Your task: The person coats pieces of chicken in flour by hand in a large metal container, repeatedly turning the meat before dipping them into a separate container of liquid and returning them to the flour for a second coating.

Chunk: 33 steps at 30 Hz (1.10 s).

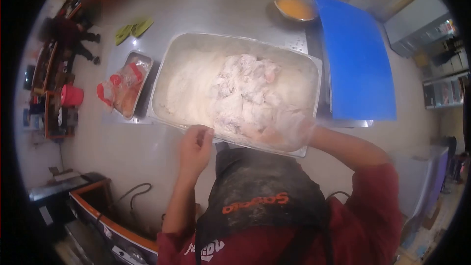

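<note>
A deep metal tray (172,51) full of white flour (189,76) sits in front of me at the table's near edge. Flour-coated pieces that look like raw chicken (245,86) are heaped in its middle and right part. My left hand (196,140) is closed, fingers curled at the near rim of the tray. Inside the tray's near right corner is my right hand (294,125), in what looks like a clear glove, against the coated pieces. Blur and flour hide its fingers.
Left of the tray, a smaller metal pan (146,61) holds plastic bags with red parts (117,86). A yellow-green cloth (133,30) lies behind it. At the back right stand a bowl of orange liquid (296,8) and a blue board (358,59). Another person (68,34) is far left.
</note>
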{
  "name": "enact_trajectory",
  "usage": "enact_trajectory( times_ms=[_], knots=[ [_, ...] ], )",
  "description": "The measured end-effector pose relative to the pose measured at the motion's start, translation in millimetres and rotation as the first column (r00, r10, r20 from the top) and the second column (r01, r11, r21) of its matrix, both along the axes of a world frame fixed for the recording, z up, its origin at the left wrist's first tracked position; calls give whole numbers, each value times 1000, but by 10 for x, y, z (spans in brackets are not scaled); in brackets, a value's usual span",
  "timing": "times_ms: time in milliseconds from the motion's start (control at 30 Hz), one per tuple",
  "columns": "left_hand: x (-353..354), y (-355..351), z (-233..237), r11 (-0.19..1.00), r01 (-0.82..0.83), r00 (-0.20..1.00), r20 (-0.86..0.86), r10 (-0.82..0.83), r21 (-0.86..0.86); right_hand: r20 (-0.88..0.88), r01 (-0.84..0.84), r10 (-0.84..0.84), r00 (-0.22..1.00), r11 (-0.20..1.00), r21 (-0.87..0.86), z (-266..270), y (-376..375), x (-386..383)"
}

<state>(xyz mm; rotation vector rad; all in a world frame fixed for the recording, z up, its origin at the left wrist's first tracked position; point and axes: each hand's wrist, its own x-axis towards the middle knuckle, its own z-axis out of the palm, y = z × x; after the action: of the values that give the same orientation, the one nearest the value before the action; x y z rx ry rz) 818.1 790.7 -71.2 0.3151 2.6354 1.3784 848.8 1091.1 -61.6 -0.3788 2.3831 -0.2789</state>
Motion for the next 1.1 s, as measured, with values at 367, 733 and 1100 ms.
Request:
enact_trajectory(
  times_ms=[367, 733, 1100],
  knots=[
    [220, 434, 47, 937, -35, 718, 661, -219, 348, 316, 476, -420, 851, 360, -802, 113, 568, -344],
    [-316, 951, -328, 980, -142, 812, 583, 34, 142, -213, 259, -430, 877, 797, -546, -675, 187, -238],
    [-511, 778, -860, 614, -660, 570, 821, 35, 433, -339, 279, -309, 889, 951, -136, -31, -545, -770]
  ],
)
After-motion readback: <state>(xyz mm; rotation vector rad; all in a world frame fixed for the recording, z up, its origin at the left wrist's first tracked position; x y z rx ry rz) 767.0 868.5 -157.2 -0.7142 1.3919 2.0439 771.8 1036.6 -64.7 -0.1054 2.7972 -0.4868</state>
